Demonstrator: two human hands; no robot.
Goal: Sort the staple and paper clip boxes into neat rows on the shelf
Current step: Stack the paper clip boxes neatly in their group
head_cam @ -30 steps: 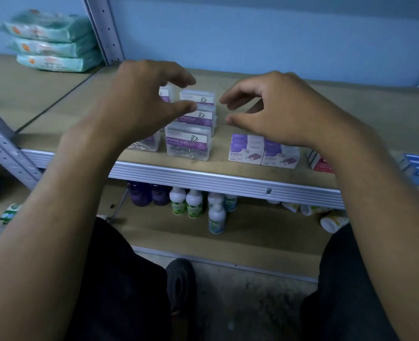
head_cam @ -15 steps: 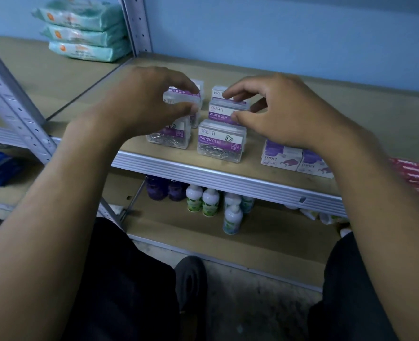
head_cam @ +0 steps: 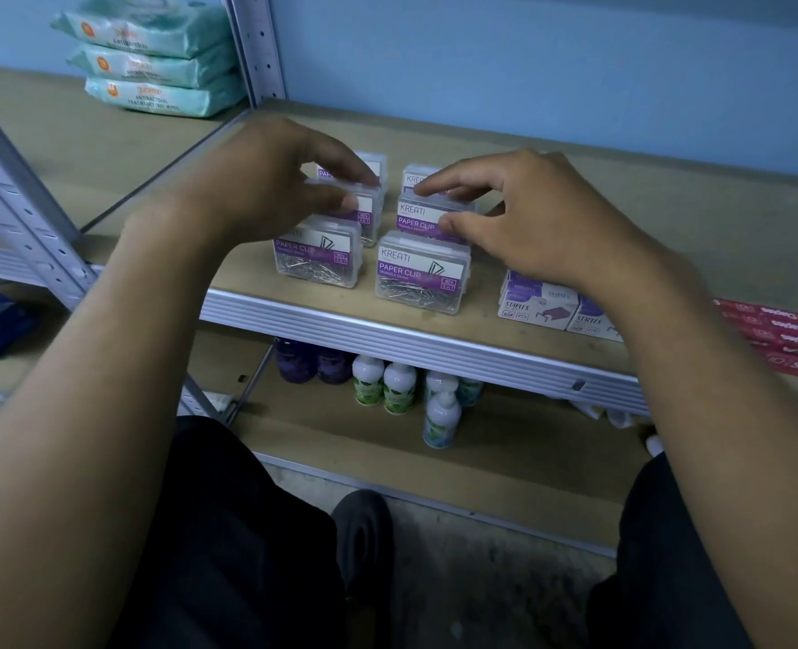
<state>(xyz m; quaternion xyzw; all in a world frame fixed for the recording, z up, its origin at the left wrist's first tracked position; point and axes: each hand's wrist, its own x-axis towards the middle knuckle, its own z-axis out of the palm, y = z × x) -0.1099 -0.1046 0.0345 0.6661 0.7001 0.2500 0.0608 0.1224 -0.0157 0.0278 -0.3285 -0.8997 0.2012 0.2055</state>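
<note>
Clip boxes (head_cam: pixel 422 272), clear plastic with purple labels, loose silver clips inside, two columns on my shelf (head_cam: pixel 668 217), staple boxes (head_cam: pixel 539 304) white-purple beside them, my left hand (head_cam: pixel 256 180) pinching a middle box, right hand (head_cam: pixel 528 217) gripping its neighbour.

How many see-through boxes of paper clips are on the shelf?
6 clear plastic paper clip boxes in two columns: left front, middle, back; right front, middle, back. The hands may hide more.
</note>
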